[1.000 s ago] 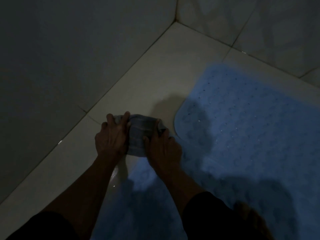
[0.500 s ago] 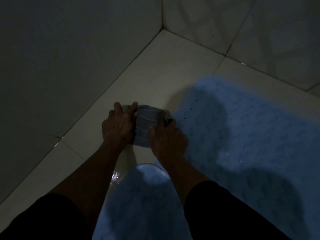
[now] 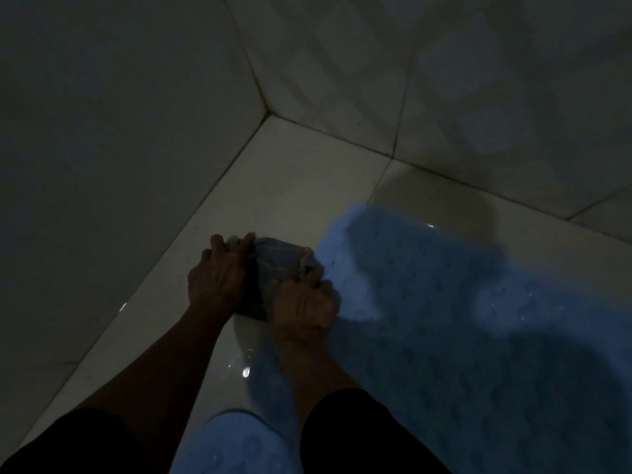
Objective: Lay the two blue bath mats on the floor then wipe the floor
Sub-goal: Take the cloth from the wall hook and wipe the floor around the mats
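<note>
A bunched grey-blue cloth [image 3: 278, 260] lies on the pale floor tile [image 3: 294, 186] near the room's corner. My left hand [image 3: 219, 275] presses on its left side and my right hand [image 3: 301, 302] grips its right side. A blue bath mat [image 3: 461, 319] lies flat on the floor to the right, its rounded corner touching the cloth. A second blue bath mat [image 3: 236, 443] shows at the bottom between my arms, partly hidden by my dark sleeves.
Tiled walls [image 3: 102, 131] rise on the left and at the back, meeting in a corner [image 3: 266, 112] just beyond the cloth. Wet glints [image 3: 246, 371] show on the floor by my right forearm. The room is dim.
Both hands have slid the cloth forward along the floor toward the wall corner, beside the mat's edge. The view has tilted up, showing more wall.
</note>
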Tool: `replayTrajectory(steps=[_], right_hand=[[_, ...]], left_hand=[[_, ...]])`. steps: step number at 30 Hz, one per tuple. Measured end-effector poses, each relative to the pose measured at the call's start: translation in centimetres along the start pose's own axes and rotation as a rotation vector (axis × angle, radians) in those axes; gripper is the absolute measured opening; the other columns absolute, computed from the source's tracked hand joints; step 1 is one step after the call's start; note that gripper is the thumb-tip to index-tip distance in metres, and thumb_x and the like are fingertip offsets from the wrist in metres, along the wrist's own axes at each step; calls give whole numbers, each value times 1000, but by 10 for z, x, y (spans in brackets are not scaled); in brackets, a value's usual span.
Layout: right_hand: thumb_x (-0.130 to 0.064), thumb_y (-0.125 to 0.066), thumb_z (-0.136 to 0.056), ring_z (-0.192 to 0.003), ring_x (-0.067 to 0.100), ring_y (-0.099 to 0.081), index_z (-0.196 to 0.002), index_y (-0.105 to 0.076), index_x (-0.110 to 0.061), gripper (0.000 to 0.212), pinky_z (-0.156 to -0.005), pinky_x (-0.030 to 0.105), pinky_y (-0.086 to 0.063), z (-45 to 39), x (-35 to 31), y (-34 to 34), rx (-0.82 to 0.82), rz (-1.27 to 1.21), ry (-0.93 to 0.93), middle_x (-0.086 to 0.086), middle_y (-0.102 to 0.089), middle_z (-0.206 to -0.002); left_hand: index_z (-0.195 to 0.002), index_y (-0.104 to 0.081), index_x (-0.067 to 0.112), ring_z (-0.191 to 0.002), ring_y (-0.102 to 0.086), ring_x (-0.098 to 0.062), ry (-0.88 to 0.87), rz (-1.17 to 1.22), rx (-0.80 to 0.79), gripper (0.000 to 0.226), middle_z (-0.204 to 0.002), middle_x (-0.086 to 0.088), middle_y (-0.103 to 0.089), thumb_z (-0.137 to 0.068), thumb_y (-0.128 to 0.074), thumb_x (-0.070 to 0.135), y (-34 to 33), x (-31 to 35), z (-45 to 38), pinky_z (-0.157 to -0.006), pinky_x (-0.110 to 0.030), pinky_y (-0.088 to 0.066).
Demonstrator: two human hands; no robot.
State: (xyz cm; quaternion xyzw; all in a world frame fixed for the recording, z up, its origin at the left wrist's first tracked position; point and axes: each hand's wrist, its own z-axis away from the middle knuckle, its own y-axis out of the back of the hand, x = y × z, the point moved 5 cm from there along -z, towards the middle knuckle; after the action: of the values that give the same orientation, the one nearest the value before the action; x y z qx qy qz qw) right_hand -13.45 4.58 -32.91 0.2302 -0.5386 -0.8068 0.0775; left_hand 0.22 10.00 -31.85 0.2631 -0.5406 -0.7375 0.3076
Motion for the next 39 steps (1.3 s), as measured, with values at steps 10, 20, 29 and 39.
replayTrajectory(steps=[10,20,29,39], right_hand=[[-42,-33,-103,-121,40,-47,-155,-1,-10,68,-94,49,-42,-48,20,16,-53,-4,73,22,-29,-151],[-41,-48,-99,-99,34,-63,-153,-27,-16,63,-69,40,-54,-81,42,48,180,37,41,16,-56,-131],[-45,-32,-102,-114,34,-51,-156,-1,-19,67,-79,41,-51,-130,68,67,184,60,-2,13,-37,-145],[-46,-40,-99,-104,33,-56,-153,-6,-24,67,-65,37,-42,-155,101,93,235,116,-128,12,-41,-139]], left_hand=[[-148,-28,35,-105,-53,-36,-54,59,52,49,-125,-12,-40,-102,-38,46,14,38,-31,-66,-39,-40],[-131,-40,28,-101,-55,-35,-147,218,152,36,-116,-10,-45,-102,-35,48,26,74,-67,-64,-40,-40],[-144,-26,25,-113,-47,-35,-223,156,101,57,-134,-12,-40,-96,-50,45,30,121,-116,-67,-41,-40],[-130,-46,25,-103,-59,-36,-469,288,94,42,-135,-14,-42,-95,-50,47,42,167,-144,-70,-40,-47]])
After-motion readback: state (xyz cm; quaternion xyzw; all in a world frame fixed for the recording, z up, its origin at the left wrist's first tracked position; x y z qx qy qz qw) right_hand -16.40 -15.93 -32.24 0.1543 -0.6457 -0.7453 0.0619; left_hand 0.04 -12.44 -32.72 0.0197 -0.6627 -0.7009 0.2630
